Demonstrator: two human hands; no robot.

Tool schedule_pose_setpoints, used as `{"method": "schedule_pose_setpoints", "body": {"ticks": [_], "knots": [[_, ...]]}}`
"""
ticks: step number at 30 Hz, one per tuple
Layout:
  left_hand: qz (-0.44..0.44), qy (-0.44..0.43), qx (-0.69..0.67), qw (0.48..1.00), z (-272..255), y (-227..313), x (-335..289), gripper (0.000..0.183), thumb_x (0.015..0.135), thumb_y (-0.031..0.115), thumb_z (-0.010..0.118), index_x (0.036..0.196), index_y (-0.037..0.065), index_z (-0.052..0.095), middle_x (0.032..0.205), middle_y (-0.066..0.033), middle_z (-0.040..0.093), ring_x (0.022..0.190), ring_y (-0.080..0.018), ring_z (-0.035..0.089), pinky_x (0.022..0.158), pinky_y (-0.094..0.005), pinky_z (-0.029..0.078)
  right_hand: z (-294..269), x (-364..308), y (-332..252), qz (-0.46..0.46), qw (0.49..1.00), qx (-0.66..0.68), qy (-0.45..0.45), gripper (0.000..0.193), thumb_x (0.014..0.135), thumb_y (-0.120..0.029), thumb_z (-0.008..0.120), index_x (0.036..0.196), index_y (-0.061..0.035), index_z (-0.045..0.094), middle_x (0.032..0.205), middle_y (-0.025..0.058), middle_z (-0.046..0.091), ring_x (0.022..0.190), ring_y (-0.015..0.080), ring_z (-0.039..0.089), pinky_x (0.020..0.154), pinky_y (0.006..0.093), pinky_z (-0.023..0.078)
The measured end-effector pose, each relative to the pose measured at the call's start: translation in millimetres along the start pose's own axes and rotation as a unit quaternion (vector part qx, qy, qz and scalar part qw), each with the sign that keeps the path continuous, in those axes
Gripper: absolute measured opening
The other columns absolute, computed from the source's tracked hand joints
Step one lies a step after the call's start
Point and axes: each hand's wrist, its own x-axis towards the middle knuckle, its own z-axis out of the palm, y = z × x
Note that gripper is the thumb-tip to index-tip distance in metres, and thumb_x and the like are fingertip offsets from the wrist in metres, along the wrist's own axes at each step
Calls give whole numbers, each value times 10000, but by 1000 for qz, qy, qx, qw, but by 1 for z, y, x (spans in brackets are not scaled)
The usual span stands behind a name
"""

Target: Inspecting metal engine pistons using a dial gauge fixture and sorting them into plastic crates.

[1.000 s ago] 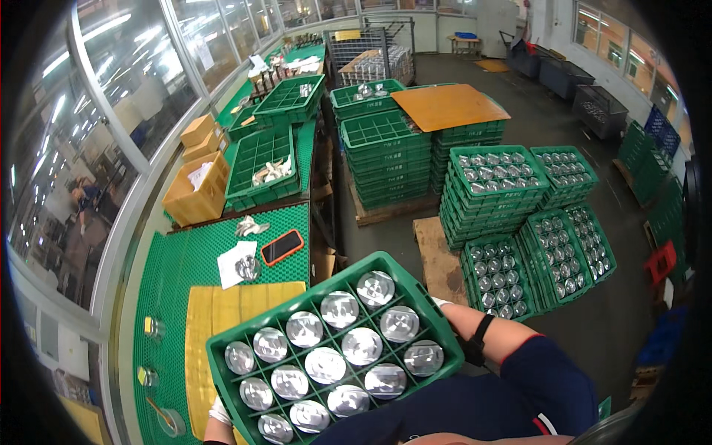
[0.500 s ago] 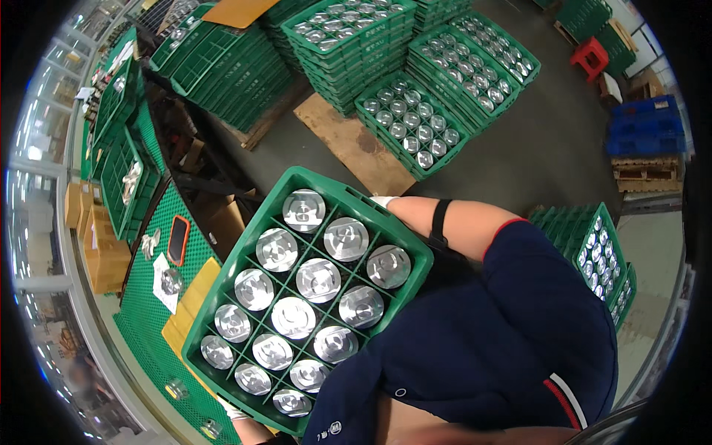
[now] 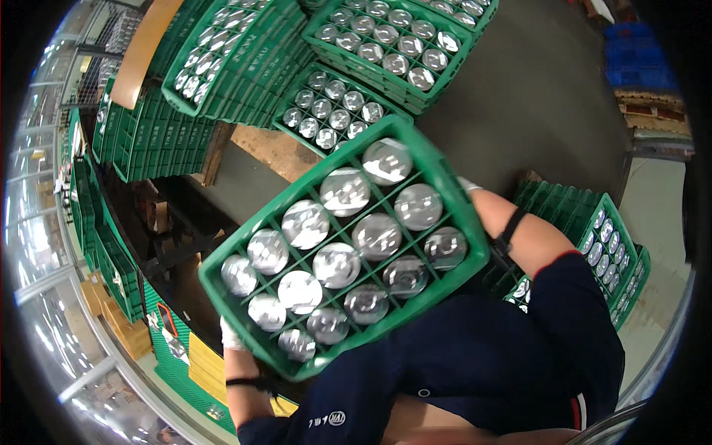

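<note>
I carry a green plastic crate (image 3: 475, 245) in front of my body, with both hands on its opposite ends. Thin dividers split it into cells, and round silvery metal pistons (image 3: 336, 265) stand in them, crowns up. My left hand (image 3: 231, 335), in a white glove, grips the near left end; its fingers are partly hidden by the wall. At the far right end my right hand (image 3: 467, 184), gloved too, is closed on the crate, with most of it out of sight behind the rim. The crate sits tilted across the view and slightly blurred.
Beyond the crate, stacked green crates of pistons (image 3: 386, 33) stand on the floor, with a lower piston crate (image 3: 337, 111) beside a wooden board (image 3: 274, 152). More crates (image 3: 608, 252) stand at right. A green-topped workbench (image 3: 178, 371) runs along the left; blue pallets (image 3: 641, 55) lie far right.
The crate has swung clockwise and shifted right, away from the workbench, with both hands still holding it. My view has turned too, and my left forearm shows more fully.
</note>
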Motion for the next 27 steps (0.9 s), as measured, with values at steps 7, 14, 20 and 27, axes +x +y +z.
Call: {"method": "schedule_pose_setpoints", "body": {"ticks": [7, 14, 20, 27], "knots": [[-8, -47, 85, 995, 179, 93, 125, 624, 961, 630, 454, 1222, 103, 664, 1104, -108, 695, 951, -253, 653, 851, -395, 526, -269, -14, -57, 9, 995, 76, 60, 324, 982, -243, 538, 1200, -14, 606, 1097, 128, 700, 895, 294, 688, 766, 500, 558], [-38, -123, 194, 973, 392, 124, 258, 623, 959, 629, 456, 1228, 106, 662, 1109, -107, 694, 955, -254, 653, 853, -395, 527, -294, -11, 47, 14, 973, 175, 151, 325, 981, -241, 536, 1203, -14, 606, 1101, 128, 700, 898, 296, 689, 768, 501, 556], [-64, -154, 265, 950, 501, 87, 319, 622, 958, 629, 458, 1233, 109, 661, 1114, -106, 694, 959, -255, 653, 854, -394, 527, -256, 37, 110, 44, 950, 237, 201, 326, 980, -239, 535, 1206, -15, 606, 1105, 129, 701, 900, 298, 690, 770, 502, 555], [-23, -250, 337, 907, 597, 73, 226, 574, 988, 563, 454, 1332, 130, 608, 1218, -80, 665, 1033, -237, 649, 891, -376, 531, -242, 54, 174, 90, 926, 271, 247, 327, 979, -237, 534, 1209, -16, 605, 1109, 130, 701, 902, 300, 691, 772, 503, 553]]}}
